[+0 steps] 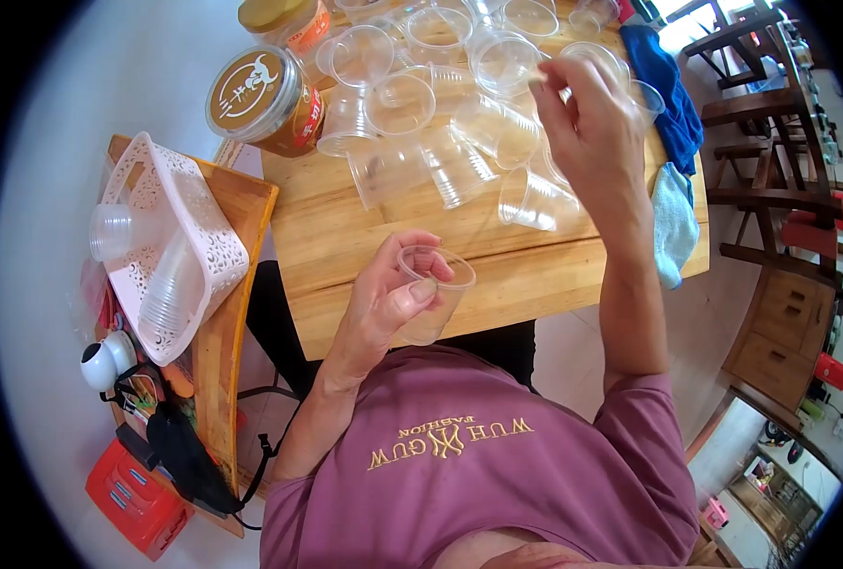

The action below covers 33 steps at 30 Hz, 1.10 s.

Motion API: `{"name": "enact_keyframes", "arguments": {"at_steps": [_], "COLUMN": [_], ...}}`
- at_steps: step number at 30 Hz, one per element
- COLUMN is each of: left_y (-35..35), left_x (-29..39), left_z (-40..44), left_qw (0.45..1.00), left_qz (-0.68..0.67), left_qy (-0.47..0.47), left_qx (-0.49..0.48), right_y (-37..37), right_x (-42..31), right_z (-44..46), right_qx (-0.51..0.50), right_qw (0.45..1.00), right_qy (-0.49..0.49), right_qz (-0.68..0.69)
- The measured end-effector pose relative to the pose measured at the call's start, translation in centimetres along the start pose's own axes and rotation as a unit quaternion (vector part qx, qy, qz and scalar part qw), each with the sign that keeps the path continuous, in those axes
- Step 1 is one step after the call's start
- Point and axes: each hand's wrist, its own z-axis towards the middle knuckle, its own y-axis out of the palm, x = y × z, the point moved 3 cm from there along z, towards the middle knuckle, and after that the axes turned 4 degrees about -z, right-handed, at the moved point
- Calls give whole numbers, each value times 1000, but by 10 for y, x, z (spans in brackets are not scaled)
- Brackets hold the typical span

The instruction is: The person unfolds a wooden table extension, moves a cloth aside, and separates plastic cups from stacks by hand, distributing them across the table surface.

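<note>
My left hand [384, 299] holds a clear plastic cup [431, 318] in front of my shirt, thumb over the rim and fingers around the far side. The cup's mouth is tilted up toward me. My right hand [592, 123] is raised over the right side of the cup pile, its fingers loosely bent and the thumb apart. I see nothing between them. Close by it are a cup standing mouth up [504, 64] and a cup lying on its side [535, 199]. Many more loose clear cups [398, 104] crowd the wooden table [346, 256], some upright, others tipped over.
A lidded jar [265, 100] and a second jar [279, 19] stand at the table's back left. On a side shelf, a pink basket [208, 237] holds stacked cups [170, 284]. A dark blue cloth [666, 95] and a light blue cloth [675, 223] hang at the right edge.
</note>
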Motion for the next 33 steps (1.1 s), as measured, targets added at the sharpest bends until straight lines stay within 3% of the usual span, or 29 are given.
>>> {"name": "enact_keyframes", "arguments": {"at_steps": [1,3,11,15,19,22,26,28,29,31,33], "left_y": [1,1,-6,-8,-10,-9,-6,-6,-6,-7,-8], "left_x": [0,0,0,-1,-6,-4,-3,-2,-2,-2,-3], "left_z": [-1,-2,-7,-7,-6,-6,-7,-10,-11,-13,-14], "left_qw": [1000,1000,1000,1000,999,999,999,999,999,999,999], "left_qz": [-2,2,-15,-19,-39,-44,-30,-35,-34,-32,-36], "left_qy": [3,8,6,6,11,-10,-14,2,2,11,9], "left_qx": [1,5,25,13,-14,-24,-23,-20,-17,-19,-16], "right_y": [4,12,27,8,-6,-8,9,12,26,37,40], "right_x": [6,11,28,24,36,22,-2,-33,-23,-20,-17], "right_z": [9,24,39,39,36,36,40,48,47,40,35], "right_qx": [1,17,-86,-5,-11,36,17,52,44,-49,-65], "right_qw": [1000,979,966,979,992,986,994,992,993,982,982], "right_qy": [-1,-78,-72,-114,58,55,-12,-105,-106,-121,-120], "right_qz": [0,-189,-233,-169,109,155,104,-34,-14,-138,-129]}}
